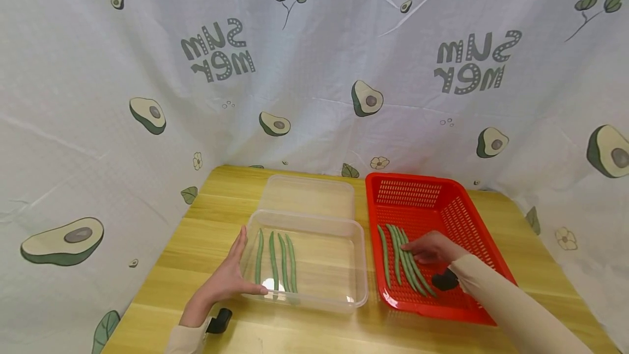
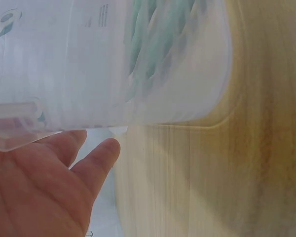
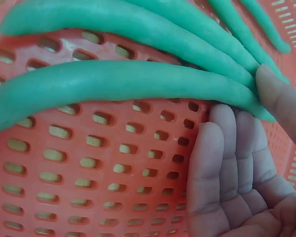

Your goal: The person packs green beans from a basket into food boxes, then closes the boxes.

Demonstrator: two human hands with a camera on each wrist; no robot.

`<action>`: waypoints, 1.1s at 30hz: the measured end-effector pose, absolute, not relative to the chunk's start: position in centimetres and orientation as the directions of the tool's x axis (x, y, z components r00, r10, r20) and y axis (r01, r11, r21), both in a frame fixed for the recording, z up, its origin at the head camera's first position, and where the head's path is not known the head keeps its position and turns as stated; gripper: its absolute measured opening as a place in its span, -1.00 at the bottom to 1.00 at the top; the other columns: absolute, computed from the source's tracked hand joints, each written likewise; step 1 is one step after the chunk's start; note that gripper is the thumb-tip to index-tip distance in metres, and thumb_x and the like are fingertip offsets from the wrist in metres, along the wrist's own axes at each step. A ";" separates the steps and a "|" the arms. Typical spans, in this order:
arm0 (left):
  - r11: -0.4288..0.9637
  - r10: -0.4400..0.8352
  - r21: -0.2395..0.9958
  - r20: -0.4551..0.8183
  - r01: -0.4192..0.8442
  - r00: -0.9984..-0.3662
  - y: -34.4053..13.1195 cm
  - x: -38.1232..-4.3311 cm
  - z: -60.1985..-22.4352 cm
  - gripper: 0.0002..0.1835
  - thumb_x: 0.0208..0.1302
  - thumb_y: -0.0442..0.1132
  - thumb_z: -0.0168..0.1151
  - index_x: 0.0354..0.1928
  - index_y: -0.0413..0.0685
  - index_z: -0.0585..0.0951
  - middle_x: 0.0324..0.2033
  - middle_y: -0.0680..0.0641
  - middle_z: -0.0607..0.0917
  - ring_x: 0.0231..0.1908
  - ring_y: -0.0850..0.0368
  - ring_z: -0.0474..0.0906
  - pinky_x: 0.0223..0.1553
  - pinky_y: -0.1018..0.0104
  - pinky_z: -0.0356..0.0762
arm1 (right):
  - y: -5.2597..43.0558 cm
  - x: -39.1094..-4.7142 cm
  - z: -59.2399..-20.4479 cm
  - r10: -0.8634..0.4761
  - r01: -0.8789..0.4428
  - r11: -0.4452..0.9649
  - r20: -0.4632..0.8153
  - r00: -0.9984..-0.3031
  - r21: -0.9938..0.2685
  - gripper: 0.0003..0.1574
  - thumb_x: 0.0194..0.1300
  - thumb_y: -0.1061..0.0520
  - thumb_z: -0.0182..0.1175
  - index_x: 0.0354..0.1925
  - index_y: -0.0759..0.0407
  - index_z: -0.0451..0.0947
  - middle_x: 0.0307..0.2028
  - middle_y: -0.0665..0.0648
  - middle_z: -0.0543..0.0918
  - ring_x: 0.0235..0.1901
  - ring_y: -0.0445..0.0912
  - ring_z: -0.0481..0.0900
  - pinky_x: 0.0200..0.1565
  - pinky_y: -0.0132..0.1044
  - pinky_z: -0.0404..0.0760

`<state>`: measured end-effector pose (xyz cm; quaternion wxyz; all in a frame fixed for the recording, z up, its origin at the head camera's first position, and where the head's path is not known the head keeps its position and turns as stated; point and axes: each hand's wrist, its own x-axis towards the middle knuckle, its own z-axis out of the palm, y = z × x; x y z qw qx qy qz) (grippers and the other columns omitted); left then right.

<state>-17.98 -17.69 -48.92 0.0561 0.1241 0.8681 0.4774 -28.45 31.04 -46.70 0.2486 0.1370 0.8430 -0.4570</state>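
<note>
My left hand [image 1: 228, 275] spans the near left corner of a clear plastic box [image 1: 329, 253], fingers along its left wall and thumb at the front rim. The left wrist view shows those fingers extended against the outside of the box. Several green beans lie side by side in the box's left part. To the right, my right hand [image 1: 434, 247] reaches into a red perforated basket [image 1: 417, 182]. There its thumb and fingers pinch the end of a green bean [image 3: 123, 81], close against others. More green beans [image 1: 385, 255] lie on the basket's left side.
Behind the box, a translucent lid [image 1: 307, 195] lies flat on the wooden table [image 1: 191, 250]. The box and basket stand close together, with a narrow strip of table between them. A white printed cloth [image 1: 314, 70] hangs around the table's back and sides.
</note>
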 end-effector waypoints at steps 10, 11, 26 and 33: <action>0.509 0.279 0.841 0.038 0.182 -0.960 -17.8 -18.1 -48.9 0.57 -0.32 0.10 0.61 0.45 0.06 -0.48 0.43 -0.26 -0.35 0.37 -0.33 -0.28 0.23 -0.31 -0.08 | 31.3 -28.9 -46.8 -0.058 0.446 0.473 -0.532 -0.845 -0.760 -0.76 0.20 0.20 0.32 -0.35 0.44 0.65 -0.61 0.08 0.64 -0.64 -0.21 0.58 -0.48 -0.37 0.61; 0.506 0.280 0.843 0.039 0.182 -0.959 -17.8 -18.1 -48.9 0.57 -0.32 0.10 0.61 0.45 0.06 -0.48 0.43 -0.26 -0.35 0.37 -0.33 -0.29 0.23 -0.31 -0.09 | 31.4 -28.9 -46.7 -0.070 0.444 0.463 -0.531 -0.844 -0.767 -0.75 0.22 0.20 0.30 -0.33 0.45 0.65 -0.60 0.09 0.65 -0.63 -0.20 0.59 -0.48 -0.37 0.61; 0.512 0.274 0.841 0.034 0.175 -0.961 -17.7 -18.0 -49.1 0.56 -0.33 0.10 0.62 0.45 0.11 -0.47 0.44 -0.23 -0.35 0.38 -0.31 -0.30 0.24 -0.31 -0.11 | 32.0 -30.3 -43.7 -0.082 0.428 0.425 -0.505 -0.859 -0.797 -0.65 0.33 0.22 0.17 -0.04 0.50 0.58 -0.38 0.12 0.69 -0.51 -0.16 0.58 -0.33 -0.32 0.63; 0.514 0.271 0.841 0.024 0.166 -0.962 -17.7 -18.0 -49.1 0.57 -0.34 0.11 0.62 0.45 0.10 -0.47 0.44 -0.23 -0.35 0.38 -0.31 -0.29 0.24 -0.29 -0.10 | 31.3 -31.1 -42.0 -0.056 0.455 0.381 -0.511 -0.858 -0.805 -0.61 0.29 0.10 0.24 -0.07 0.41 0.61 -0.45 0.08 0.68 -0.51 -0.12 0.59 -0.31 -0.31 0.63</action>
